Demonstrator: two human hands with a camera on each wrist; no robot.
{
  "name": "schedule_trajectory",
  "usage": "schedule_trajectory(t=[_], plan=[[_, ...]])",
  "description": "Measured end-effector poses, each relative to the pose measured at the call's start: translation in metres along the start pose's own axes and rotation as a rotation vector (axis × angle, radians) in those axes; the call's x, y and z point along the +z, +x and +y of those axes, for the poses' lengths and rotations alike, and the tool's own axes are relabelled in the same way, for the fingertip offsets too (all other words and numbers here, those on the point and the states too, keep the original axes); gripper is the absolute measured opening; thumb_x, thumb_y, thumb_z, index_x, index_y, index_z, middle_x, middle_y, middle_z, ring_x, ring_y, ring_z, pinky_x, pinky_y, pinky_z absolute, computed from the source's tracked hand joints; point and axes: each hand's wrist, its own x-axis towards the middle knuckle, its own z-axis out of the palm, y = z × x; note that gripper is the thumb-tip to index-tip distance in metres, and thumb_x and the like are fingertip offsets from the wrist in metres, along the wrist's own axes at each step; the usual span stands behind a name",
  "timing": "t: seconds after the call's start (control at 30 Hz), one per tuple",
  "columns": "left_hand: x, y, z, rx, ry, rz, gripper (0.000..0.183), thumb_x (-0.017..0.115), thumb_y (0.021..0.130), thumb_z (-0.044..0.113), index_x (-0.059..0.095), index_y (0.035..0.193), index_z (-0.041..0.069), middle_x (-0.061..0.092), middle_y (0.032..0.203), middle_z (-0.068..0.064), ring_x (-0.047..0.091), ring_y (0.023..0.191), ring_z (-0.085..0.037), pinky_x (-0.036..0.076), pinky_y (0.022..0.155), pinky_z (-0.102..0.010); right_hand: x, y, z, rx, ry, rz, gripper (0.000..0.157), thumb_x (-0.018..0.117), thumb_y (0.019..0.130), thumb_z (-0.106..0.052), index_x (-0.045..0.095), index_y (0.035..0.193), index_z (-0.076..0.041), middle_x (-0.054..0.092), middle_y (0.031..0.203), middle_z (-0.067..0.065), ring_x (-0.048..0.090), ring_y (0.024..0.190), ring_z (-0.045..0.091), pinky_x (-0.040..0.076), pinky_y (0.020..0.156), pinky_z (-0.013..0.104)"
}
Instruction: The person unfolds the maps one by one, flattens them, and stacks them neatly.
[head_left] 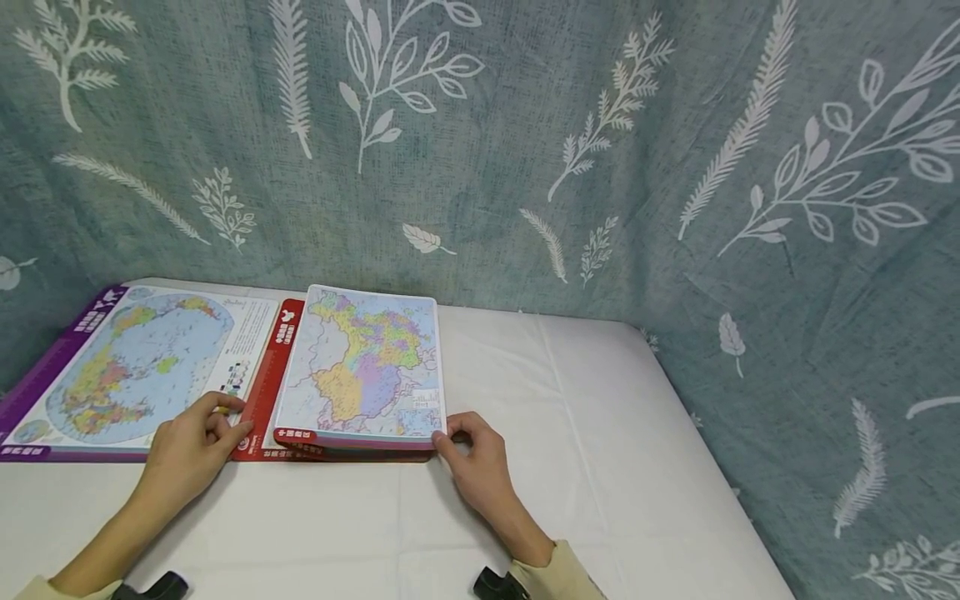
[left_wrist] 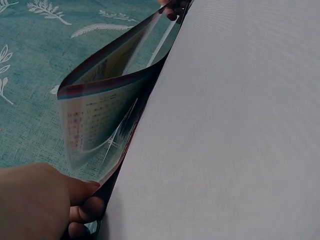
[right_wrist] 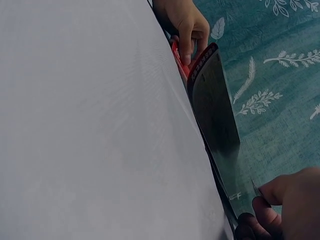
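A red-bordered map (head_left: 258,417) lies on the white table, a flap with a map of colored regions (head_left: 375,358) doubled over its right part. My right hand (head_left: 476,462) pinches the flap's near right corner between thumb and fingers. At the map's near left edge, my left hand (head_left: 191,442) holds the red border with curled fingers, its thumb on top. A purple-bordered world map (head_left: 142,367) lies just left, touching or overlapping the red one. In the left wrist view the doubled sheet (left_wrist: 95,110) bulges upward, with printed text inside its fold. The underside of the left fingers is hidden.
White cloth (head_left: 585,467) covers the table, which ends at a slanting edge on the right. Behind and to the right hangs a blue-green curtain (head_left: 480,208) with white leaf prints. Dark straps (head_left: 498,583) show near both wrists.
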Motion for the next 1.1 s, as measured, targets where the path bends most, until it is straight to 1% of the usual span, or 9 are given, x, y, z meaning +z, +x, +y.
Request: schedule_trajectory(t=[0.5, 0.77, 0.97, 1.1], plan=[[0.0, 0.0, 0.0, -0.018, 0.005, -0.011, 0.028, 0.082, 0.092, 0.013, 0.066, 0.112, 0.002, 0.05, 0.058, 0.01, 0.034, 0.052, 0.0, 0.028, 0.057, -0.028, -0.018, 0.002, 0.011, 0.049, -0.012, 0.067, 0.008, 0.075, 0.095, -0.011, 0.07, 0.09, -0.014, 0.073, 0.104, -0.001, 0.065, 0.09, 0.012, 0.053, 0.085, 0.026], [-0.001, 0.0, 0.0, -0.023, 0.0, -0.016, 0.029, 0.082, 0.092, 0.014, 0.065, 0.113, 0.002, 0.052, 0.058, 0.008, 0.035, 0.052, 0.0, 0.028, 0.056, -0.028, -0.029, 0.002, 0.016, 0.061, -0.029, 0.096, 0.01, 0.075, 0.096, -0.011, 0.069, 0.088, -0.013, 0.072, 0.106, -0.001, 0.066, 0.092, 0.013, 0.053, 0.086, 0.026], [-0.001, 0.0, 0.0, -0.019, 0.003, -0.016, 0.028, 0.081, 0.092, 0.012, 0.065, 0.112, 0.002, 0.051, 0.058, 0.009, 0.035, 0.052, -0.001, 0.028, 0.056, -0.028, -0.033, 0.002, 0.019, 0.073, -0.038, 0.102, 0.01, 0.074, 0.098, -0.014, 0.068, 0.089, -0.013, 0.072, 0.107, -0.001, 0.066, 0.093, 0.013, 0.053, 0.086, 0.025], [-0.002, 0.0, 0.001, -0.019, -0.001, -0.018, 0.027, 0.08, 0.093, 0.013, 0.065, 0.112, 0.002, 0.051, 0.058, 0.009, 0.035, 0.052, -0.001, 0.028, 0.056, -0.028, -0.037, 0.003, 0.022, 0.084, -0.056, 0.121, 0.009, 0.073, 0.099, -0.013, 0.069, 0.091, -0.011, 0.072, 0.108, 0.001, 0.065, 0.094, 0.014, 0.053, 0.086, 0.025]])
